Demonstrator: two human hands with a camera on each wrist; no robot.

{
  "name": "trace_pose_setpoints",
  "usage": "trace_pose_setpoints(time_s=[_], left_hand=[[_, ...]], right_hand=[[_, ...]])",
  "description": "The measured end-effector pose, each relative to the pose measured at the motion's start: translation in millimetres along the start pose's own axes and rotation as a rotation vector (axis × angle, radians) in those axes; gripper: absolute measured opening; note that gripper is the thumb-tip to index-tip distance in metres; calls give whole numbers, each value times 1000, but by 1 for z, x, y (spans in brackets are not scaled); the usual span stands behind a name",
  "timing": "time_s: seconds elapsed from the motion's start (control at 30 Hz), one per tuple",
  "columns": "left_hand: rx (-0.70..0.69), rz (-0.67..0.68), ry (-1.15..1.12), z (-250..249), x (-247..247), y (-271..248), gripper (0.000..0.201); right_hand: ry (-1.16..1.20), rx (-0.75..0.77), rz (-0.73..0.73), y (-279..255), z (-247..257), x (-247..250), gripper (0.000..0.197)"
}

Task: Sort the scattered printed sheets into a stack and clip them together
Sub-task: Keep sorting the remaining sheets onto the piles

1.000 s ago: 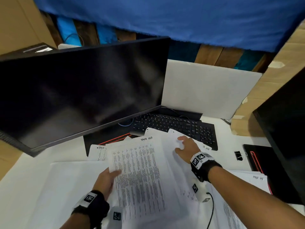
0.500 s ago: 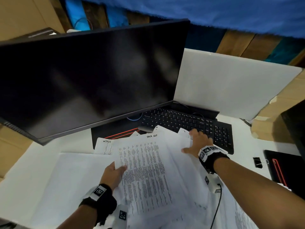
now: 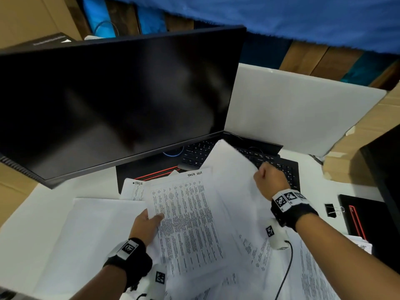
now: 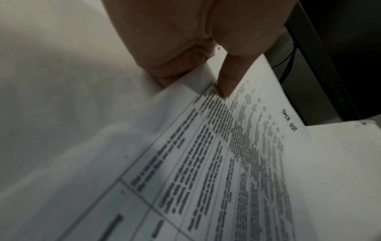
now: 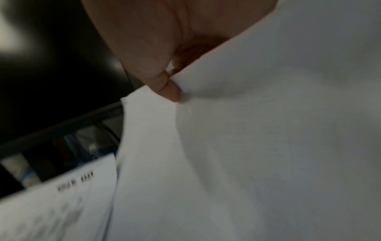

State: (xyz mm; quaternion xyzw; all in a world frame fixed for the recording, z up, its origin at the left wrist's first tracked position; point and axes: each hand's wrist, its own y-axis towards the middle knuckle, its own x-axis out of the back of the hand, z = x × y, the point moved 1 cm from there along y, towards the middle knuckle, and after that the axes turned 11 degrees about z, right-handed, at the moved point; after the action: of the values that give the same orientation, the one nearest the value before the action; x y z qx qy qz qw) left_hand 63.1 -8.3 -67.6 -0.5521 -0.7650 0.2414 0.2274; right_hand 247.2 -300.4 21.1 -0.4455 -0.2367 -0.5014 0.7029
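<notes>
Left hand (image 3: 145, 226) pinching the printed sheet (image 3: 186, 221) by its left edge, right hand (image 3: 270, 179) gripping a raised blank sheet (image 3: 229, 169) beside it

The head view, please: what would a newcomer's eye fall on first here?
First, the big dark monitor filling the upper left. Below it, a spread of printed sheets: the left hand holds a task list page by its left edge, while the right hand lifts a blank-backed sheet over the keyboard. A black binder clip waits at right.
</notes>
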Motion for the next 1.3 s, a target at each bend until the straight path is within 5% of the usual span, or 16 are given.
trace_pose_setpoints(time_s=[0.03,0.13,0.23,0.4,0.5,0.63,0.73,0.83,1.03,1.1,1.2,1.3], left_hand=[[1,-1,-9,-2,-2,0,18],[8,-7,-23,-8,-8,-1,20],[29,1,-23,-15,-16,-4,17],[21,-15,-52,-23,-25,-12,20],[43,-15,-126,-24,-25,-19,27],[109,166,-303,-25,-26,-30,53],[50,201,-175,-24,-27,-33,33],[-42,154,-50,-25,-23,-33,22],[-167,101,-114,-68,-18,-51,23],[-260,108,-111,-92,-20,-64,26],[-427,132,-114,-123,-26,-77,29],[-597,158,-111,-144,-32,-91,35]], right_hand=[[39,7,-67,-10,5,10,8],[-66,164,-233,-49,25,23,38],[-311,394,-257,-97,55,-1,46],[-405,540,-64,-140,81,-86,55],[-457,488,191,-146,88,-128,59],[-382,380,362,-144,91,-154,49],[-292,380,408,-143,90,-160,37],[-103,390,447,-140,80,-153,48],[319,150,-195,-113,47,-70,77],[538,113,-121,-114,44,-36,73],[634,201,-49,-123,46,-10,17],[750,308,-192,-140,52,0,23]])
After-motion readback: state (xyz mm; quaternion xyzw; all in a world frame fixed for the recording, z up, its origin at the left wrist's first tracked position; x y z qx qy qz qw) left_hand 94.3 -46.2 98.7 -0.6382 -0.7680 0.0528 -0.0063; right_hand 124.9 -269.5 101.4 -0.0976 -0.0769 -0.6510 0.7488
